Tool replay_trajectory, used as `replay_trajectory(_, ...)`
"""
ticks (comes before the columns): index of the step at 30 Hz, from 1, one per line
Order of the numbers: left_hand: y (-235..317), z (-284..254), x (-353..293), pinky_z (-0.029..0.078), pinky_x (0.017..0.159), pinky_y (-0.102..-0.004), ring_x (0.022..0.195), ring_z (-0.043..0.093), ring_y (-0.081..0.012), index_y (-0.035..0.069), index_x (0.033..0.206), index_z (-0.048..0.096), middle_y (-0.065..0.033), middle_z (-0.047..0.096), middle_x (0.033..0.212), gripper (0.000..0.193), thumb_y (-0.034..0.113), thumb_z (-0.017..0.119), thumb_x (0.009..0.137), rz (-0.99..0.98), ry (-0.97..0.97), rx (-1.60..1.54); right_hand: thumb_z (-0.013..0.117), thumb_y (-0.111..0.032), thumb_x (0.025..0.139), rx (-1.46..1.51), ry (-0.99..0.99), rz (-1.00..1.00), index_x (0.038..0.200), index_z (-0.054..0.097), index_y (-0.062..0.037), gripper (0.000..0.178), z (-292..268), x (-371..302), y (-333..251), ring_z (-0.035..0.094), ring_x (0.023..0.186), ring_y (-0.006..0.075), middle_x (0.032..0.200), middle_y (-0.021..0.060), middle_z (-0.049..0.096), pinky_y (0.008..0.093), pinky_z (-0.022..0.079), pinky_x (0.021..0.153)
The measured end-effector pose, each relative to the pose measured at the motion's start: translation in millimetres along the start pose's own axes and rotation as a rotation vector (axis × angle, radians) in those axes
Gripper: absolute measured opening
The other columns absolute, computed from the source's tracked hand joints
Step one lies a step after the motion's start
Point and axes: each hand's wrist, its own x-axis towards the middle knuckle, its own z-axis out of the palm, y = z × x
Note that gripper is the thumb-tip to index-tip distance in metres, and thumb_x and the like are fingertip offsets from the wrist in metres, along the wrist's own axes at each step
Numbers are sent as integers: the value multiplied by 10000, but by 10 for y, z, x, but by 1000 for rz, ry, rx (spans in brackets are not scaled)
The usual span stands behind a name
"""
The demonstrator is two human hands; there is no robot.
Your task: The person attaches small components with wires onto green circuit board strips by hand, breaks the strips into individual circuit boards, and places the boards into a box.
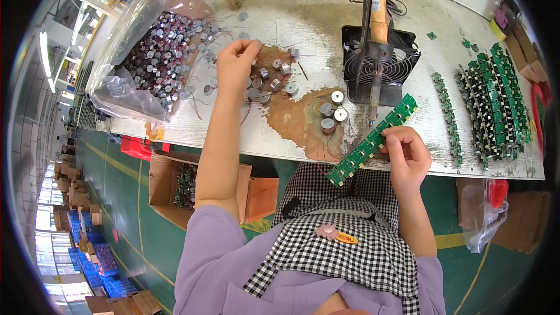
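My right hand (405, 154) pinches a long green circuit board strip (373, 143) near its middle, holding it slanted over the table's front edge. Small pale components line the strip, and a thin red wire hangs at its lower left end. My left hand (236, 61) is raised over the table with thumb and fingertips pressed together; whatever they hold is too small to make out. Beside it lie several small round metal parts with thin wires (275, 84). Another cluster of these round parts (327, 123) sits between the hands, some showing white faces.
A soldering iron (376, 81) hangs tip down before a black fan (353, 58). Stacked circuit board strips (493, 105) lie at right, a single strip (448, 119) beside them. A plastic-lined box (108, 90) of round parts stands at left. Below is a cardboard box (163, 181).
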Motion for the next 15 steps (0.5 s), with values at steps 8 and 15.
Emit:
replay_trajectory(8, 173, -38, 125, 436, 708, -230, 751, 556, -82, -25, 953, 674, -20, 657, 849, 211, 159, 637, 856, 226, 210, -145, 582, 25, 884, -30, 3, -32, 823, 571, 36, 63, -28, 8, 10, 527, 645, 53, 892, 75, 630, 180, 427, 556)
replay_trajectory(15, -145, -438, -21, 455, 657, -282, 723, 586, -169, 12, 878, 690, -78, 628, 771, 157, 122, 682, 766, 295, -32, 473, 566, 56, 869, -11, 13, -32, 795, 548, 41, 78, -42, -48, 42, 541, 674, 79, 886, 89, 620, 189, 435, 569)
